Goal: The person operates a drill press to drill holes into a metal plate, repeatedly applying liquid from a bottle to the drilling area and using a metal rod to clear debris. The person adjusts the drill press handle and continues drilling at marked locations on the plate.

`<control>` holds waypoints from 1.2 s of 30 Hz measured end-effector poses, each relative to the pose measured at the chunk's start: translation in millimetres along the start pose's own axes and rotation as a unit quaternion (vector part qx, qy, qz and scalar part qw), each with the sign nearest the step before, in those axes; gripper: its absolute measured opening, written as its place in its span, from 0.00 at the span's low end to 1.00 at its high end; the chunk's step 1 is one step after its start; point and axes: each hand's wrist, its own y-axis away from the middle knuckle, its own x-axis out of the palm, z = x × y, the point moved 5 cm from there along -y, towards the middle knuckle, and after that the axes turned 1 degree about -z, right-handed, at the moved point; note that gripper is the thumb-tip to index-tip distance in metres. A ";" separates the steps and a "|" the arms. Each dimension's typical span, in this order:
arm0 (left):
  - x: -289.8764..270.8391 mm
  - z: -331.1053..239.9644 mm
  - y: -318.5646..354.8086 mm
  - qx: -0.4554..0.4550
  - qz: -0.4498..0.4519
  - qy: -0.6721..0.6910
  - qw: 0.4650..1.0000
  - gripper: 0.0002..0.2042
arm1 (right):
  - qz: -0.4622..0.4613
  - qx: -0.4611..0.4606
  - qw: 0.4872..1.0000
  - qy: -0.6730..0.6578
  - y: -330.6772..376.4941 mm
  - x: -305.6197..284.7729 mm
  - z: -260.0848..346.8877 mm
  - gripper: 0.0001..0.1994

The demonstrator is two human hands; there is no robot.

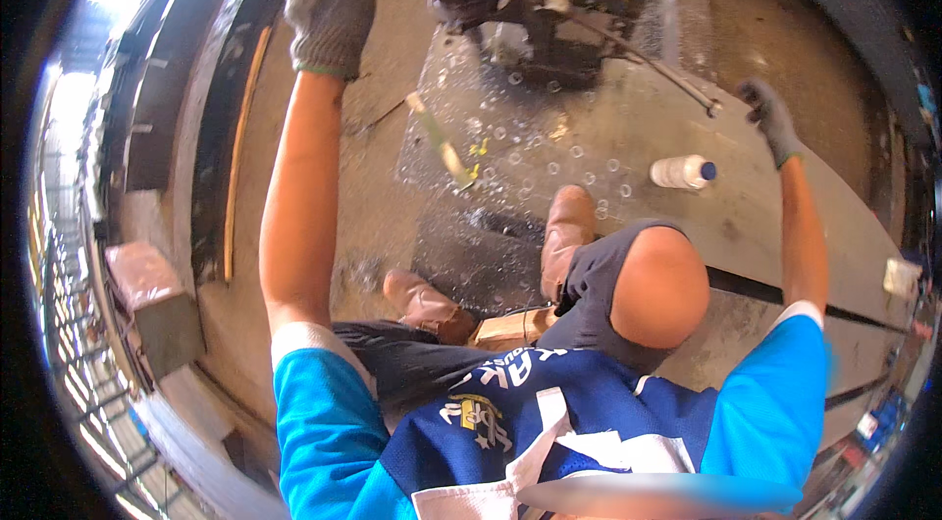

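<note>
A long, thin grey metal rod (638,51) is slanting toward the half-open, seemingly empty grey-gloved right hand (773,122); loose handling could be letting it swing; the grey-gloved left hand's (329,10) hold I cannot tell

A grey floor plate (736,231) carries scattered rings (613,165), a white bottle (677,173) and a stick (440,141).

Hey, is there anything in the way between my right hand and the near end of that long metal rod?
Nothing visible: between your gloved right hand and the rod's end, only the grey surface below shows. The blue-capped white bottle sits closer to your body, off that line.
</note>
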 end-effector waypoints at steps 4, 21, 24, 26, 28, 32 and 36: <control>8.8 -83.2 -3.9 0.005 0.018 0.055 0.998 0.21 | 0.047 -0.027 0.992 -0.117 128.1 -14.8 -0.3 0.22; -100.0 -76.0 153.6 -0.179 0.170 -0.108 0.963 0.36 | -0.029 -0.194 0.913 0.357 277.4 -4.1 148.7 0.09; -81.1 -75.6 181.8 -0.175 0.287 -0.148 0.930 0.45 | 0.002 -0.270 0.893 0.359 275.8 32.1 205.3 0.10; -60.0 -91.0 199.7 -0.161 0.338 -0.126 0.919 0.50 | 0.032 -0.347 0.872 0.343 271.4 52.0 247.2 0.08; -32.4 -121.1 211.5 -0.079 0.344 -0.044 0.935 0.53 | 0.032 -0.487 0.834 0.257 273.1 61.1 294.5 0.08; 3.6 -162.2 232.6 -0.035 0.333 -0.026 0.942 0.58 | 0.061 -0.562 0.814 0.135 295.4 66.9 368.2 0.07; -27.1 -143.1 226.6 -0.089 0.197 0.030 0.976 0.49 | 0.113 -0.606 0.787 0.027 338.9 66.6 453.2 0.09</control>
